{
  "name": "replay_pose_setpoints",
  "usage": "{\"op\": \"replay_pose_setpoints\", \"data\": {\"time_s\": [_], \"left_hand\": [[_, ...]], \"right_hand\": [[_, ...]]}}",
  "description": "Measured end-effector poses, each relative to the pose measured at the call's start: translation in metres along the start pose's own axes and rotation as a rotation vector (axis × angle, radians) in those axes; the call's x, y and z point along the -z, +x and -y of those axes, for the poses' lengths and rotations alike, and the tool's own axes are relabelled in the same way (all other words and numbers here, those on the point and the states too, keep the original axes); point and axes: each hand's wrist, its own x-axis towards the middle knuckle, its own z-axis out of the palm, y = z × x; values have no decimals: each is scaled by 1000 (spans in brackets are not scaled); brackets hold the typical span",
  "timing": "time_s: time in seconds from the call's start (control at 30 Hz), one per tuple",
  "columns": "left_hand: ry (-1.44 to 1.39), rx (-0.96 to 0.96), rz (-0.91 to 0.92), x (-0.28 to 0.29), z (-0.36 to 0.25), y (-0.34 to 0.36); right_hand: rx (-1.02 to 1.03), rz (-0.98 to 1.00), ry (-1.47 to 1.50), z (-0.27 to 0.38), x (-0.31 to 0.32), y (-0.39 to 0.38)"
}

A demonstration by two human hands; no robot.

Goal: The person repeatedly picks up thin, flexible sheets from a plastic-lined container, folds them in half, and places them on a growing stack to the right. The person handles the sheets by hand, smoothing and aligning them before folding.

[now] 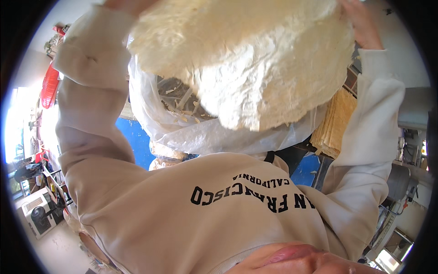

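Cluttered workshop floor at left, a clear plastic bag (191,132) beneath. Left hand (123,4), mostly cropped, grip unreadable; right hand (360,23) clasps the rim. Thin, pale, round sheet (242,55), held overhead, looks light, brittle; best held at opposite edges.

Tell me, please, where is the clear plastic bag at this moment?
In the head view the clear plastic bag sits center-left, under the big pale sheet held by both hands, above the cream sweatshirt, left of stacked tan sheets.

A blue flat table (137,137) carries a crumpled clear plastic bag (191,137) (scraps inside) and a stack of tan sheets (335,123).
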Motion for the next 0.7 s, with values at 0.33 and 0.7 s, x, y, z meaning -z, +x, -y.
{"op": "replay_pose_setpoints", "data": {"time_s": [0.33, 0.7], "left_hand": [[-1089, -31, 756, 36, -195, -185], [-1027, 228, 287, 98, -264, -168]], "right_hand": [[-564, 219, -283, -206, 64, -94], [-153, 553, -561, -173, 80, -147]]}}
